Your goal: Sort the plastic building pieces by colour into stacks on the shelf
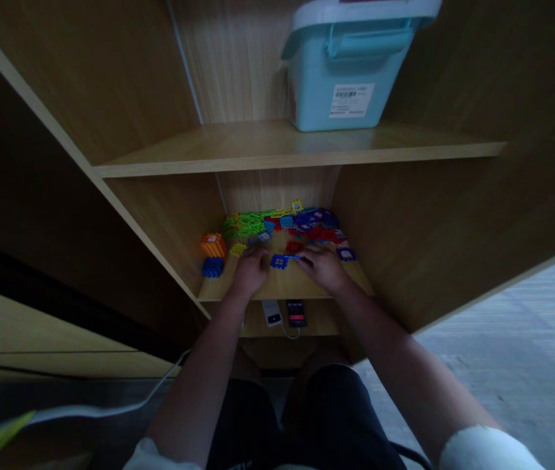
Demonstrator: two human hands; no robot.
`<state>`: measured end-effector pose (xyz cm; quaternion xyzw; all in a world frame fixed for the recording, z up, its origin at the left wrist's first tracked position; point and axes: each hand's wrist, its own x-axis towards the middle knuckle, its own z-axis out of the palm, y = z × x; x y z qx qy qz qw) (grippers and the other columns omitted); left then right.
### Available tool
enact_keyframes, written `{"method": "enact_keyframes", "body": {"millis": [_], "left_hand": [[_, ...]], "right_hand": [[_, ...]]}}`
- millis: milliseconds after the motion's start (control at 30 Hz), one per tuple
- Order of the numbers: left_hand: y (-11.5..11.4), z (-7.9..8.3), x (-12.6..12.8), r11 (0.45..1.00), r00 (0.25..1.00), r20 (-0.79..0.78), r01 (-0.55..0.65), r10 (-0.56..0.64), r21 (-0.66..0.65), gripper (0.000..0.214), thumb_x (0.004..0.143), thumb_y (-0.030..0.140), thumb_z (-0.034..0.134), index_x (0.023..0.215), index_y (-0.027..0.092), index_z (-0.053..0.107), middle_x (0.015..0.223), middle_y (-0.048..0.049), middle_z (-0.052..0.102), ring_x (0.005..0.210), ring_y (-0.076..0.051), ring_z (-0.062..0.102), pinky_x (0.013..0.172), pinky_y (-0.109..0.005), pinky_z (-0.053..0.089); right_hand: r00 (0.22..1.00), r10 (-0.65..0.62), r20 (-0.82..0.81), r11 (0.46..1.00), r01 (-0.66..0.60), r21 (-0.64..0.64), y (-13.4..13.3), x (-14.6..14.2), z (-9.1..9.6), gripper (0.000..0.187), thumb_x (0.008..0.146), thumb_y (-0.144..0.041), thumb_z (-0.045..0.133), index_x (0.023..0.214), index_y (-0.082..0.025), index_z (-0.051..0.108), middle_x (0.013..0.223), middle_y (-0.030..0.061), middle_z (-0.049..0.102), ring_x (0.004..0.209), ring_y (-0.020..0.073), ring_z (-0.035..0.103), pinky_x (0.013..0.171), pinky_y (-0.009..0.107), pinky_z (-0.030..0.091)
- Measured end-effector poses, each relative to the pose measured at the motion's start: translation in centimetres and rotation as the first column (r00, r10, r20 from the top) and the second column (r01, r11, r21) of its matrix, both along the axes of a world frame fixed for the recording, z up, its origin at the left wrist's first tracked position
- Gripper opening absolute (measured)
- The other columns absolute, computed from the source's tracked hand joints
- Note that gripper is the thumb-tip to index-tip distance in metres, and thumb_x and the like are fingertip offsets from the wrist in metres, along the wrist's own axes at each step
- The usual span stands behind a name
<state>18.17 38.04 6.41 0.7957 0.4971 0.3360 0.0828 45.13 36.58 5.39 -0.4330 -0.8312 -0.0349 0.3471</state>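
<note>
Interlocking plastic building pieces lie on the middle shelf. My right hand (323, 264) pinches a thin blue piece (293, 256) seen almost edge-on, beside a flat blue square piece (279, 262) with window-like holes. My left hand (252, 269) is curled on the other side of that square, a small gap away; whatever its fingers hold is hidden. A red piece (294, 247) lies just beyond the pinched one. Close to my left fingers is a yellow piece (237, 249). Left of it, a stack of orange pieces (213, 245) stands behind a stack of blue pieces (213, 267).
A pile of green pieces (248, 224) and more red and blue ones fills the shelf's back. Above, a light-blue lidded box (346, 78) stands on the upper shelf (238, 147). Below are a white device (271, 313) and a phone (296, 313). Side panels (454, 215) enclose the shelf.
</note>
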Motion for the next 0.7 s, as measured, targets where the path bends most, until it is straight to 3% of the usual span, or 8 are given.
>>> {"method": "enact_keyframes", "body": {"millis": [200, 333, 700], "left_hand": [[-0.3, -0.1, 0.1, 0.999, 1.0, 0.006, 0.027, -0.027, -0.02, 0.027, 0.093, 0.009, 0.059, 0.107, 0.022, 0.078, 0.114, -0.0087, 0.08, 0.117, -0.028, 0.071, 0.114, -0.045, 0.055], [-0.9, 0.6, 0.4, 1.0, 0.999, -0.037, 0.011, -0.012, -0.026, 0.022, 0.093, 0.014, 0.063, 0.104, 0.022, 0.08, 0.111, -0.0098, 0.081, 0.113, -0.028, 0.072, 0.111, -0.045, 0.055], [-0.8, 0.4, 0.1, 0.997, 0.997, -0.024, 0.071, -0.072, -0.039, 0.02, 0.092, 0.015, 0.067, 0.102, 0.023, 0.082, 0.108, -0.0073, 0.082, 0.108, -0.027, 0.073, 0.107, -0.045, 0.056]], "right_hand": [[0.992, 0.129, 0.0, 0.992, -0.129, -0.017, 0.0, -0.2, 0.0, 0.02, 0.099, -0.042, 0.078, 0.114, -0.028, 0.081, 0.114, 0.0069, 0.078, 0.104, 0.0263, 0.07, 0.095, 0.044, 0.055], [0.989, 0.149, -0.014, 0.989, -0.149, -0.023, -0.1, -0.4, 0.3, 0.02, 0.095, -0.039, 0.082, 0.112, -0.029, 0.082, 0.127, 0.0083, 0.076, 0.115, 0.0287, 0.07, 0.101, 0.047, 0.054], [0.988, 0.139, -0.066, 0.987, -0.144, -0.069, -0.3, -0.5, 0.7, 0.011, 0.095, -0.032, 0.081, 0.105, -0.028, 0.078, 0.11, 0.0044, 0.083, 0.105, 0.0264, 0.074, 0.1, 0.045, 0.054]]}}
